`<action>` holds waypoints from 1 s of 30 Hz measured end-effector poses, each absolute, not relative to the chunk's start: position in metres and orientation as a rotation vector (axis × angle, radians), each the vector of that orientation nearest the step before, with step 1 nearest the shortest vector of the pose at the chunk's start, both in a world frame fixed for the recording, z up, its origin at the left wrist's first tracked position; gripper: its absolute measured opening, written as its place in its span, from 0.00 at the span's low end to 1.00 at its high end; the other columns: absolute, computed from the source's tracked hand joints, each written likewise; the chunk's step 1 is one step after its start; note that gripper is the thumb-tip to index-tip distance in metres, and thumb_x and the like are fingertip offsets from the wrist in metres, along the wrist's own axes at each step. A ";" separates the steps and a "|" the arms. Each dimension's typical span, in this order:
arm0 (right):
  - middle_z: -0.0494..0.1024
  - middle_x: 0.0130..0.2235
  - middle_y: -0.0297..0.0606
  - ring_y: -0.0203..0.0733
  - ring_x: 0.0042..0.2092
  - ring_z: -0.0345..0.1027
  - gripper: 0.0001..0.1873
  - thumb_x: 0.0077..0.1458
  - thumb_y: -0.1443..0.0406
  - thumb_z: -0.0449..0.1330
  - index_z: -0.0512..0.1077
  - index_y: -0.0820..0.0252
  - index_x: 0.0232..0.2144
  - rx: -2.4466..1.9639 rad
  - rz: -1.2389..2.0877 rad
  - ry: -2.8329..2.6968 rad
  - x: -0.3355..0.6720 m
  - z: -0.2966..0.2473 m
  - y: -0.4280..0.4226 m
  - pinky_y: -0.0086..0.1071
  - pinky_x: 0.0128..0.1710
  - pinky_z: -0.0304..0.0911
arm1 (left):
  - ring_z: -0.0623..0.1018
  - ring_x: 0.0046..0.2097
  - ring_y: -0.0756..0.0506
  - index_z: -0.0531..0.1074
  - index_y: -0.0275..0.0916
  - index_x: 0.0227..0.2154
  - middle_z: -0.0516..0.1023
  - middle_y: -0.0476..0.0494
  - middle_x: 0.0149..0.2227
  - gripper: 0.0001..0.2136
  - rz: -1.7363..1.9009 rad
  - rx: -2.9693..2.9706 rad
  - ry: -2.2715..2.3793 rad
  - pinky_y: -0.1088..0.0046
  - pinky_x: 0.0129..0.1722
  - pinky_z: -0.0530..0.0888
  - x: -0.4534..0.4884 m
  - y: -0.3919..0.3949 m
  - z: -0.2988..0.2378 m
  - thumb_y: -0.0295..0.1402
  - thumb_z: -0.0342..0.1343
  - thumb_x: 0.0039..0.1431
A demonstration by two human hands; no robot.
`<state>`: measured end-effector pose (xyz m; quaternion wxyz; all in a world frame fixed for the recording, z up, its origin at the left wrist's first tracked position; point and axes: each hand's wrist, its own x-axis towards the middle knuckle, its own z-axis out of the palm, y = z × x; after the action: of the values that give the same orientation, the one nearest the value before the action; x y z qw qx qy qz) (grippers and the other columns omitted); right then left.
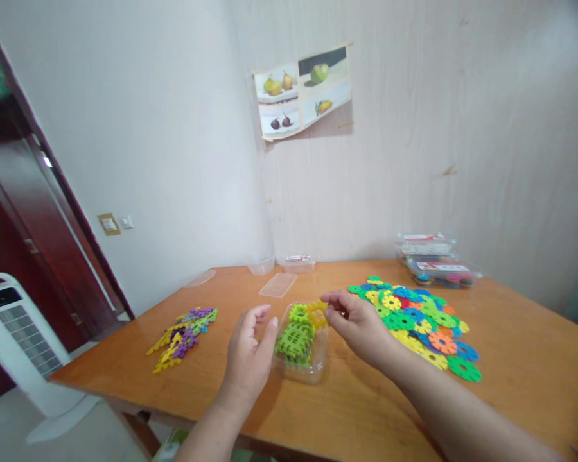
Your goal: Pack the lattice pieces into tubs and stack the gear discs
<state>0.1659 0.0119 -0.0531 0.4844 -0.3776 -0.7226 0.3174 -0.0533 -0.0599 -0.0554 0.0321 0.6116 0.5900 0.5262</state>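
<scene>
In front of me on the wooden table stands a clear plastic box [313, 373] holding a stack of green lattice-shaped plastic building pieces [295, 339]. My right hand [354, 319] pinches a yellow lattice building piece [318, 314] over the box's far right part. Beside the box's left wall is my left hand [252, 343], its fingers curved and apart from the thumb, with nothing seen in it. To the left lies a loose pile of yellow, purple and green lattice pieces [185, 340]. Many-coloured notched plastic discs [414, 317] are spread out on the right.
Behind the box lie a clear flat lid [278, 285], a round clear tub [261, 265] and a small labelled clear box [299, 264]. Stacked labelled boxes [438, 262] stand at the back right. A white fan unit [29, 346] is left of the table [366, 410].
</scene>
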 end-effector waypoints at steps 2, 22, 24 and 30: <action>0.77 0.34 0.37 0.40 0.35 0.71 0.19 0.53 0.65 0.56 0.73 0.62 0.47 -0.927 0.742 -1.786 0.166 -0.051 0.011 0.33 0.37 0.66 | 0.76 0.49 0.42 0.70 0.39 0.47 0.77 0.40 0.46 0.16 1.658 1.754 1.818 0.63 0.51 0.71 -0.060 -0.065 -0.065 0.44 0.52 0.62; 0.78 0.32 0.34 0.41 0.38 0.69 0.16 0.42 0.76 0.53 0.76 0.56 0.30 -0.755 0.435 -2.283 0.177 -0.029 0.006 0.31 0.40 0.62 | 0.76 0.54 0.41 0.73 0.39 0.45 0.78 0.37 0.51 0.16 1.235 1.785 1.716 0.61 0.56 0.70 -0.121 -0.042 -0.100 0.32 0.59 0.52; 0.78 0.32 0.35 0.41 0.38 0.69 0.17 0.42 0.77 0.53 0.77 0.56 0.29 -0.752 0.416 -2.326 0.172 -0.027 0.004 0.31 0.39 0.61 | 0.76 0.54 0.40 0.74 0.40 0.46 0.78 0.38 0.50 0.18 1.194 1.829 1.699 0.61 0.55 0.70 -0.121 -0.040 -0.100 0.31 0.61 0.50; 0.78 0.31 0.35 0.41 0.38 0.68 0.19 0.42 0.79 0.52 0.78 0.55 0.28 -0.734 0.373 -2.418 0.163 -0.031 0.003 0.32 0.41 0.61 | 0.77 0.51 0.40 0.74 0.41 0.46 0.80 0.40 0.47 0.20 1.153 1.873 1.690 0.62 0.53 0.72 -0.115 -0.037 -0.098 0.31 0.63 0.47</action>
<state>0.1631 0.0028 -0.0312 0.2895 -0.2750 -0.9061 0.1397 -0.1154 -0.0372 -0.0985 0.1827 0.6640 0.5989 0.4088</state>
